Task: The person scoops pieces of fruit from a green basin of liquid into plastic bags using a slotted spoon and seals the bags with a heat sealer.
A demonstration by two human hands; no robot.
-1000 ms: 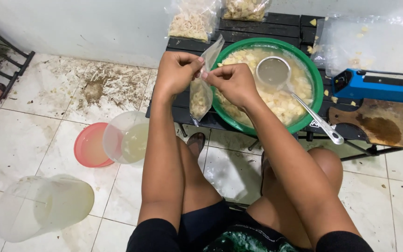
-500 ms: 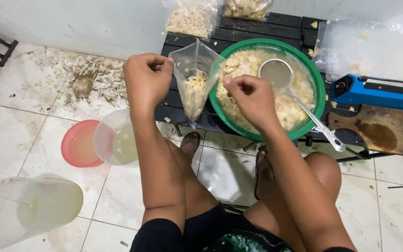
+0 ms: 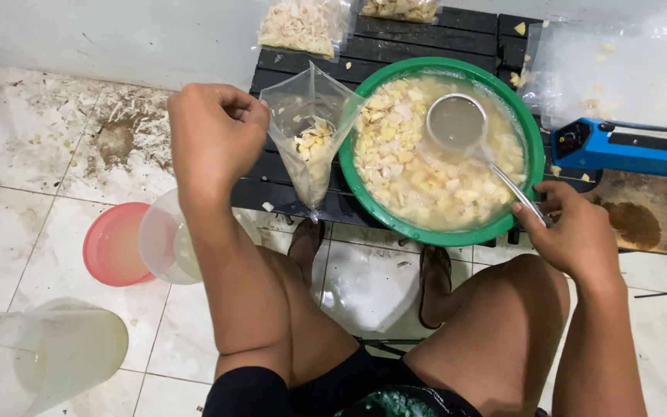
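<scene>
Head view, looking down past the seated person's knees; the left hand (image 3: 214, 139) is closed into a fist, pinching the rim of a clear plastic bag (image 3: 310, 139) between fingers and thumb; the bag hangs open-mouthed and tapers to a point at 6 o'clock, with pale yellow chunks settled in its lower half; it sits just beside the green basin (image 3: 530, 139), at the basin's 9 o'clock; the basin rests on a black slatted table (image 3: 287, 166) and holds cloudy liquid and the same chunks; a metal ladle (image 3: 457, 123) lies in it, bowl toward 12 o'clock, handle running to 4 o'clock; the right hand (image 3: 573, 232) grips the handle's end at the basin's rim, fingers curled narrowly around it; at the basin's 3 o'clock lies a blue sealing machine (image 3: 627, 147); at 12 o'clock, two filled bags (image 3: 303, 27); on the tiled floor at 8 o'clock, a red lid (image 3: 113, 247), a clear bowl (image 3: 160, 243) and a clear jug (image 3: 63, 351).
</scene>
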